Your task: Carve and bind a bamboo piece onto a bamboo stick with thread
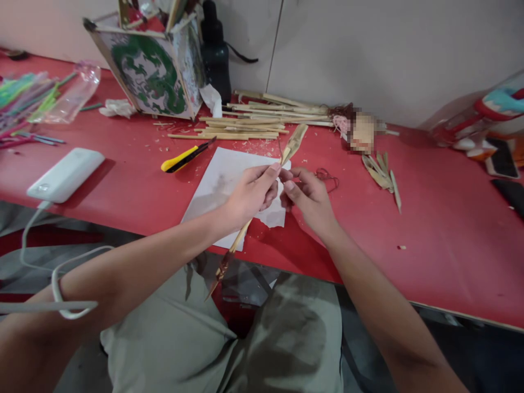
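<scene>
My left hand [256,191] is closed round a thin bamboo stick [240,236]. A dry, pale leaf-like piece [295,143] rises from its upper end, and dark reddish wrapping covers part of its lower end, which hangs past the table edge. Close beside, on the right, my right hand [309,199] has its fingers bent and its thumb apart from them; whether anything thin is between the fingertips is too small to tell. White paper [208,188] lies beneath my left hand. Dark red thread [328,179] lies on the table just right of my right hand.
On the red table [409,262] lie a yellow cutter [180,157], bamboo sticks [245,130], dry leaf pieces [382,174] and a white power bank [65,174]. Behind stand a dragon-painted box [149,73] and a black bottle [215,60]. A white cable [57,278] crosses my left arm.
</scene>
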{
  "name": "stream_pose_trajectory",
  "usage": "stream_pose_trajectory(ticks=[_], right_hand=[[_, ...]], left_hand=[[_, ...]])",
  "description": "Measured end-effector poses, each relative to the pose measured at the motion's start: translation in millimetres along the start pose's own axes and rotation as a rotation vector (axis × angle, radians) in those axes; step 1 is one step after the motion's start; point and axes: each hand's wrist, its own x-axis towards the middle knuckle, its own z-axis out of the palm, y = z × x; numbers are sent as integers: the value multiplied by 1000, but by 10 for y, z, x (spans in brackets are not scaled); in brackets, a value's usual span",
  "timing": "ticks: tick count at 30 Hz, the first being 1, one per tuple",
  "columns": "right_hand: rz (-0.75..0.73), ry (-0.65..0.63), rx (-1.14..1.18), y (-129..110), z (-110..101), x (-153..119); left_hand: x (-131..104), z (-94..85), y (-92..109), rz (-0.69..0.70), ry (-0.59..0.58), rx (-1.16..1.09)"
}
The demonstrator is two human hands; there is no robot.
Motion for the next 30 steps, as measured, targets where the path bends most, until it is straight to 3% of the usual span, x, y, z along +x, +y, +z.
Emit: stream_pose_trajectory(ticks=[12,23,30], right_hand=[[-288,293,-269,-150,-2,-68],[-204,366,-228,-109,-36,-29],[-173,391,-261,-81,-24,-15]], left_hand=[[-77,49,35,-73,-14,-154],[-70,96,9,-134,-12,-36],[-91,77,-45,-14,16,227]])
